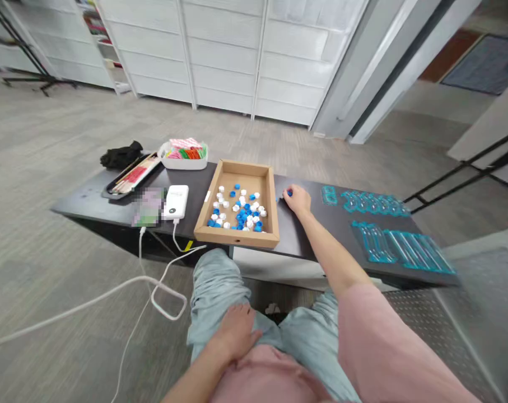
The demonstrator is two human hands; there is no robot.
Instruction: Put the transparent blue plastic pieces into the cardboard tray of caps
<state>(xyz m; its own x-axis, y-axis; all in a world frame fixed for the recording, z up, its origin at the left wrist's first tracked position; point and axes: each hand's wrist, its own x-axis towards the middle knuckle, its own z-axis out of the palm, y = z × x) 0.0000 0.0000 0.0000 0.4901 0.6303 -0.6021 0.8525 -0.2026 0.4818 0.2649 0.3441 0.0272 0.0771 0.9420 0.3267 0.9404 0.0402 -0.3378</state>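
My right hand [299, 200] is over the dark table, just right of a shallow cardboard box [273, 210]. Its fingers are closed on a small blue piece [289, 192], partly hidden by them. Inside the box lie loose blue pieces [241, 219] and white pieces [225, 204], small and roughly hexagonal, thickest toward the near right corner. On my thigh rests my left hand [239, 330], flat and holding nothing.
Turquoise plastic parts [375, 203] and long clear pieces [417, 250] lie at the table's right. To the left are a white power bank [176, 201], a black tray [115, 193] of sticks, and a white basket [182, 164]. White cables [111, 292] hang off the front edge.
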